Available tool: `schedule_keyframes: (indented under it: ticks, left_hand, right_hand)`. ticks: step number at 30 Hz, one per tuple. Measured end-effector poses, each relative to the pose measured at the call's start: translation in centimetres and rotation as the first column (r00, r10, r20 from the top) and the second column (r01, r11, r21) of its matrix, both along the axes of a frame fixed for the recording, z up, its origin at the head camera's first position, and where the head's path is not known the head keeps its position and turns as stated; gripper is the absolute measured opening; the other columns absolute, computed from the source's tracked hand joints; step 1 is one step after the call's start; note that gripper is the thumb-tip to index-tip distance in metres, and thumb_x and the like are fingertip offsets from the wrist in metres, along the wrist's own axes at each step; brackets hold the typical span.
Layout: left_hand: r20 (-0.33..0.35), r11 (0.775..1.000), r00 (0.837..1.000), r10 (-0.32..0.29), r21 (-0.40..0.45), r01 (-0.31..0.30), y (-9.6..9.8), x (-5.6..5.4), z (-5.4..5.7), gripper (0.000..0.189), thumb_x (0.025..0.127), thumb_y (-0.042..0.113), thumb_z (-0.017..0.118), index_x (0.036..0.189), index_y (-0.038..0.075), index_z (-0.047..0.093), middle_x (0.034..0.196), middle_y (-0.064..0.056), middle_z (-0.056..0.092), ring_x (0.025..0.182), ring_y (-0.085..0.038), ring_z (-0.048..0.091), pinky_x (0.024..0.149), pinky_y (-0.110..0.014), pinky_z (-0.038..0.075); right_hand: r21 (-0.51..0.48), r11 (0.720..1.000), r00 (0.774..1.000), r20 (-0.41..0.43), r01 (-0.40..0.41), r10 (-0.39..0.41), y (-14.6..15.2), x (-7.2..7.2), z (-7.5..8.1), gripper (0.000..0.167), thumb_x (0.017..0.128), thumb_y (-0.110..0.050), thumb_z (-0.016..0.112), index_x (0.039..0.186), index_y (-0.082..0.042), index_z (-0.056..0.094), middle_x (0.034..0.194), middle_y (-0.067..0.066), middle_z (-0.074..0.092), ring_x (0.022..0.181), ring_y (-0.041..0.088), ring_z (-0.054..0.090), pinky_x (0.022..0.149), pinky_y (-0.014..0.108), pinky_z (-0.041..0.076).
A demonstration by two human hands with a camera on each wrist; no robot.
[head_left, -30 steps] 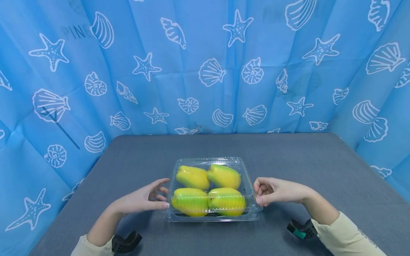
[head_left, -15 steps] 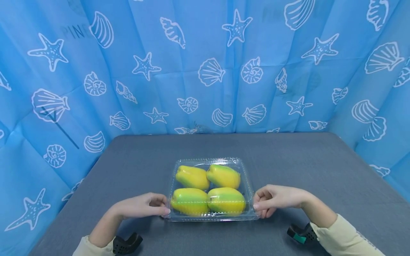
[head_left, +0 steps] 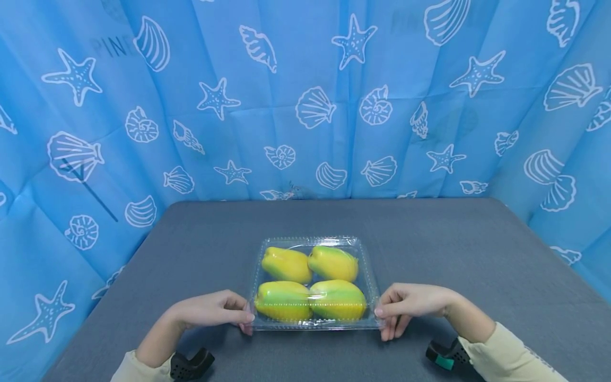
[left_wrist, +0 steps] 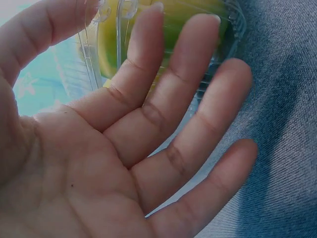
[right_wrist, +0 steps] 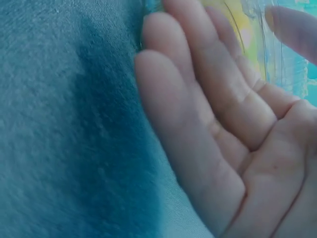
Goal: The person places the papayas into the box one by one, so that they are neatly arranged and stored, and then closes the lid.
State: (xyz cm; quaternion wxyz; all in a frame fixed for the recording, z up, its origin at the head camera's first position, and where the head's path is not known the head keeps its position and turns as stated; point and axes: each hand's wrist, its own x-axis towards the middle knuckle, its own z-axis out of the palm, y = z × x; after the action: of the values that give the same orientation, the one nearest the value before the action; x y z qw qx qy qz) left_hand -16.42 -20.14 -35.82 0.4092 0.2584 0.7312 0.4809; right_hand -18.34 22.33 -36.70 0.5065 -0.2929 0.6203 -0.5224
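A clear plastic clamshell box lies on the table in the head view, its transparent lid down over several oblong yellow-green fruits. At the box's near left corner my left hand pinches the rim, thumb on top and fingers lower. The near right corner is pinched likewise by my right hand, whose fingers reach below the edge. In the left wrist view, fingertips stand right at the box's ridged side, with fruit green behind the plastic. Only a slice of the box shows past the fingers in the right wrist view.
Dark grey cloth covers the table, reaching well past the box on both sides. Behind it hangs a blue curtain printed with white shells and starfish. A black wrist mount sits under each forearm.
Both hands have slid toward the box's near corners and closed on its rim. The lid's front edge, raised above the base earlier, has come down onto it.
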Motion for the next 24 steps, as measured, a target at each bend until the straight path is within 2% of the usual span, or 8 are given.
schedule_keyframes:
  ticks: [4, 7, 9, 11, 14, 18, 21, 24]
  left_hand:
    - [0.017, 1.000, 1.000, -0.005, 0.014, 0.005, 0.00, -0.07, -0.16, 0.046, 0.097, 0.028, 0.046, 0.093, -0.017, 0.056, 0.099, -0.015, 0.068, 0.093, -0.012, 0.066, 0.087, -0.026, 0.051]
    - [0.026, 1.000, 1.000, -0.005, 0.022, 0.004, 0.04, -0.11, -0.22, 0.047, 0.097, 0.027, 0.047, 0.092, -0.019, 0.055, 0.096, -0.009, 0.068, 0.092, -0.011, 0.066, 0.087, -0.026, 0.052]
    - [0.032, 1.000, 0.999, -0.005, 0.026, 0.004, 0.06, -0.13, -0.24, 0.047, 0.097, 0.027, 0.048, 0.093, -0.020, 0.054, 0.096, -0.006, 0.068, 0.092, -0.010, 0.066, 0.087, -0.025, 0.052]
    - [0.037, 1.000, 0.999, -0.006, 0.027, 0.005, 0.08, -0.16, -0.28, 0.047, 0.097, 0.027, 0.048, 0.093, -0.020, 0.054, 0.095, -0.005, 0.068, 0.092, -0.010, 0.066, 0.087, -0.025, 0.052]
    - [0.035, 1.000, 0.999, -0.003, 0.024, 0.002, 0.10, -0.20, -0.33, 0.047, 0.096, 0.027, 0.049, 0.094, -0.020, 0.056, 0.095, -0.004, 0.069, 0.092, -0.009, 0.066, 0.087, -0.025, 0.052]
    - [0.030, 1.000, 1.000, 0.001, 0.024, -0.002, 0.14, -0.22, -0.32, 0.047, 0.096, 0.027, 0.050, 0.094, -0.020, 0.056, 0.093, -0.002, 0.069, 0.090, -0.009, 0.066, 0.085, -0.025, 0.052]
    - [0.029, 1.000, 1.000, 0.001, 0.028, -0.002, 0.17, -0.23, -0.31, 0.048, 0.096, 0.026, 0.050, 0.093, -0.021, 0.054, 0.092, 0.000, 0.068, 0.089, -0.008, 0.066, 0.085, -0.025, 0.053]
    - [0.027, 1.000, 1.000, 0.003, 0.028, -0.004, 0.21, -0.22, -0.35, 0.048, 0.095, 0.026, 0.051, 0.093, -0.022, 0.054, 0.091, 0.002, 0.068, 0.089, -0.007, 0.066, 0.084, -0.025, 0.053]
  right_hand:
    - [-0.046, 0.999, 0.999, 0.038, -0.025, 0.027, -0.10, 0.03, -0.23, 0.050, 0.101, -0.016, 0.040, 0.101, 0.033, 0.038, 0.091, -0.004, 0.073, 0.085, 0.003, 0.069, 0.073, 0.020, 0.057]
    - [-0.074, 0.997, 0.998, 0.057, -0.023, 0.027, -0.15, 0.09, -0.42, 0.047, 0.100, -0.015, 0.041, 0.099, 0.032, 0.038, 0.091, -0.004, 0.073, 0.085, 0.003, 0.069, 0.073, 0.019, 0.057]
    - [-0.098, 0.995, 0.997, 0.069, -0.023, 0.029, -0.18, 0.12, -0.55, 0.039, 0.100, -0.013, 0.041, 0.094, 0.024, 0.048, 0.092, -0.004, 0.073, 0.085, 0.003, 0.068, 0.073, 0.019, 0.057]
    - [-0.114, 0.993, 0.996, 0.078, -0.022, 0.031, -0.20, 0.13, -0.62, 0.029, 0.099, -0.012, 0.042, 0.092, 0.011, 0.057, 0.092, -0.004, 0.073, 0.085, 0.003, 0.068, 0.073, 0.019, 0.057]
    - [-0.094, 0.995, 0.995, 0.093, -0.023, 0.032, -0.26, 0.09, -0.59, 0.021, 0.099, -0.011, 0.043, 0.094, -0.009, 0.063, 0.091, -0.006, 0.073, 0.084, 0.002, 0.068, 0.073, 0.019, 0.057]
    - [-0.015, 1.000, 0.993, 0.116, -0.025, 0.027, -0.31, 0.02, -0.33, 0.018, 0.098, -0.015, 0.047, 0.093, -0.014, 0.064, 0.090, -0.010, 0.072, 0.083, -0.001, 0.067, 0.075, 0.019, 0.056]
    - [-0.012, 1.000, 0.993, 0.117, -0.027, 0.029, -0.37, 0.08, -0.30, 0.018, 0.098, -0.015, 0.047, 0.093, -0.014, 0.064, 0.090, -0.010, 0.072, 0.083, -0.001, 0.067, 0.075, 0.019, 0.056]
    - [-0.059, 0.998, 0.995, 0.100, -0.020, 0.026, -0.41, 0.22, -0.51, 0.019, 0.098, -0.011, 0.046, 0.093, -0.013, 0.064, 0.089, -0.009, 0.072, 0.082, 0.000, 0.067, 0.074, 0.019, 0.056]
